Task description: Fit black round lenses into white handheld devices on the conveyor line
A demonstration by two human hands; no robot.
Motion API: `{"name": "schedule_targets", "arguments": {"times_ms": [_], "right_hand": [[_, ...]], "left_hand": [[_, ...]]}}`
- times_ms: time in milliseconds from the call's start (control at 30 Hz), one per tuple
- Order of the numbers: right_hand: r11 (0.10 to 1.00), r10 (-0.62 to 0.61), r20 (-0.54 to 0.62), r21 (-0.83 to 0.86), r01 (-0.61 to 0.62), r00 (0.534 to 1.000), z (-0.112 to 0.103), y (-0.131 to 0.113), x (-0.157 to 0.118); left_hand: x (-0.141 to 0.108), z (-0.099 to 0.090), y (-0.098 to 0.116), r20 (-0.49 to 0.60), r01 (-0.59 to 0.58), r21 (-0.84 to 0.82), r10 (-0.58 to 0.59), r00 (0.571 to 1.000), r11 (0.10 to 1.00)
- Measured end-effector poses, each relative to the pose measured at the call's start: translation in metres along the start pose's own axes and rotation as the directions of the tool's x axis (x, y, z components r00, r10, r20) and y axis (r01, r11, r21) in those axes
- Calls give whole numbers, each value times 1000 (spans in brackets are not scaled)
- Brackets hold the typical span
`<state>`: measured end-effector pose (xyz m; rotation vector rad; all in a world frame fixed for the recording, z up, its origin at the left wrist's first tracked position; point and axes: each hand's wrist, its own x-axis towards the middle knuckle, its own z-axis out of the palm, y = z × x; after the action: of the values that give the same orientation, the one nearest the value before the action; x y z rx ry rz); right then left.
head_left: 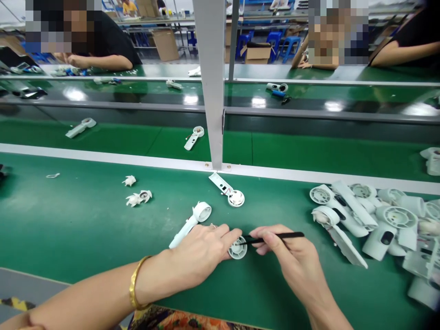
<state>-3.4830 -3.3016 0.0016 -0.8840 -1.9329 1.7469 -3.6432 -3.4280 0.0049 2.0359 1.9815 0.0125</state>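
My left hand (202, 250) is closed on a white handheld-fan housing, whose round, spoked head (238, 248) shows beyond my fingers; the rest of it is hidden under the hand. Black tweezers (288, 235) are pinched in my right hand (292, 256), their tips reaching into that round head. Just behind my left hand lies another white fan housing (192, 222), partly covered by it. Farther forward, near the post, an open fan half (228, 190) with a white round centre and thin wires rests on the green bench.
Many white fan housings (387, 233) are heaped at the right. Small white fan blades (139, 198) lie at the left. A grey post (213, 91) rises from the bench's far edge. Beyond it, a green conveyor belt (147, 137) carries fan parts; co-workers sit across.
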Motion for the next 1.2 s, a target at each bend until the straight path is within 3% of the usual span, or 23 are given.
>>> {"name": "schedule_targets", "arguments": {"times_ms": [133,300,400,500,633,767,900,967,1000,1100,1200], "right_hand": [[1000,-17,87,1,17,996,-1,3,9],[963,-239,50,-119,244,970,5,11,0],[849,-484,22,-233,475,875,10,19,-12],[749,-633,5,-251,614,774,14,28,-23],[656,-723,54,-257,709,689,17,38,-34],[489,-817,93,-410,770,568,20,40,-40],[323,-817,290,-485,812,499,21,39,-43],[352,-810,284,-463,813,513,20,38,-45],[411,-808,233,-435,801,541,19,38,-45],[652,-726,29,-288,701,687,14,37,-43],[781,-612,-51,-192,594,789,10,35,-38]], "left_hand": [[0,-2,-4,11,-39,-32,39,999,999],[1,-6,-6,38,-54,-48,56,998,997],[2,-9,-6,42,-67,-49,69,997,997],[2,-10,-6,42,-71,-64,73,996,995],[1,-12,-4,32,-63,-70,65,997,996],[0,-12,-4,35,-48,-94,52,998,994],[-1,-8,-5,22,-19,-124,22,999,992],[-2,-6,-6,-4,-13,-136,12,1000,991],[-2,-6,-6,-11,-15,-143,13,1000,990],[-2,-8,-7,-25,-42,-149,38,999,988],[0,-10,-8,-49,-76,-114,71,996,991]]}}
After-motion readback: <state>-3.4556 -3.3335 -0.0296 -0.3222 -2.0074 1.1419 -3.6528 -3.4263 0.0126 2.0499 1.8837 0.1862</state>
